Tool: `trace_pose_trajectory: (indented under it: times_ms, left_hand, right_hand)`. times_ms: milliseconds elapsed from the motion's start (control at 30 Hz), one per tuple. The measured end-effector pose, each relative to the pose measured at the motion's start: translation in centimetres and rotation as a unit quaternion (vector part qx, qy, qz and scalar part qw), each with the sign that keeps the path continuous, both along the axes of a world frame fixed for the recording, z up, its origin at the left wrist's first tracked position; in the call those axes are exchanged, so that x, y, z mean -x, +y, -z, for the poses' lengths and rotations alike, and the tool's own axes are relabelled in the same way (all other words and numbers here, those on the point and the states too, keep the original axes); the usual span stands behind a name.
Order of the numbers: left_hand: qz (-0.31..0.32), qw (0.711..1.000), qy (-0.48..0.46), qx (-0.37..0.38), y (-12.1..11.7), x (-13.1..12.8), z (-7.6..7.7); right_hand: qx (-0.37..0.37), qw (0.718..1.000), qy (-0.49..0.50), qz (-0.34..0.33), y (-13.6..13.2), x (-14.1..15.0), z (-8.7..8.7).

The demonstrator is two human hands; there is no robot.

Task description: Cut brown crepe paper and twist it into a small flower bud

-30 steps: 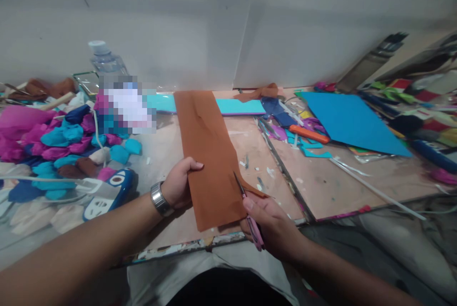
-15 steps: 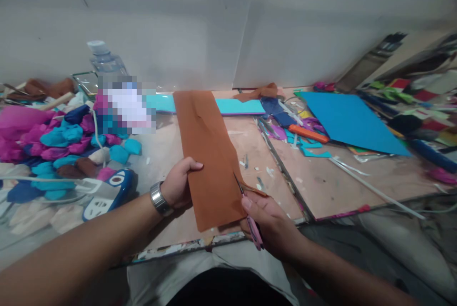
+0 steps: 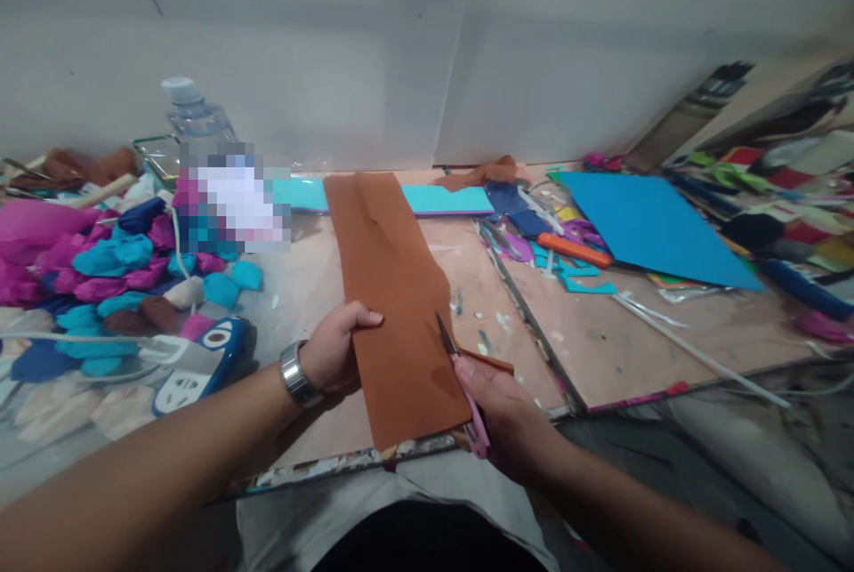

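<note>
Clock directions: 12 away from wearer. Over the last half second, the near end of the brown sheet (image 3: pixel 393 278) had come slightly toward 6 o'clock, its 3 o'clock edge now bowed out more, and the narrow brown strip (image 3: pixel 490 362) beside the scissors (image 3: pixel 447 338) had shifted toward 3. Judgement: trimming along that edge was under way and incomplete. The sheet lay over the table (image 3: pixel 300 278), far end across the turquoise strip (image 3: pixel 448 200); its long axis ran from between 11 and 12 to between 5 and 6. Scissor tips pointed between 11 and 12; the brown strip, about 4. Left hand (image 3: pixel 338 345) pinched the sheet's 9 o'clock edge, thumb on top. Right hand (image 3: pixel 503 407) gripped the scissors' pink handles; exact blade gap could not be told.
</note>
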State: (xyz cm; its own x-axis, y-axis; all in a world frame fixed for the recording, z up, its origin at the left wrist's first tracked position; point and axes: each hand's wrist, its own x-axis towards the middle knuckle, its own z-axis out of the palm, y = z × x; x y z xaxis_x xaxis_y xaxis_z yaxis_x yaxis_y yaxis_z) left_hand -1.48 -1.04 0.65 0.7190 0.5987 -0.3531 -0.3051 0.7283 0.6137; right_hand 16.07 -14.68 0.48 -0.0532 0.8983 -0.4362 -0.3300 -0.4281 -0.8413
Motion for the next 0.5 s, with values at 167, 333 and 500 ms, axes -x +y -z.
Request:
trace_pose_trajectory:
  times_ms: [167,333,500]
  left_hand:
    - [0.005,1.0,0.006,0.0,0.0,0.0,0.3]
    - [0.011,1.0,0.003,-0.009,0.0,0.1,0.4]
    - [0.012,1.0,0.001,-0.015,0.0,0.0,0.2]
  right_hand:
    - [-0.033,0.999,-0.039,0.008,0.6,0.1,-1.1]
    - [-0.054,0.998,-0.034,0.003,0.8,0.2,-1.2]
    - [-0.042,0.999,-0.021,0.012,0.6,0.2,-0.9]
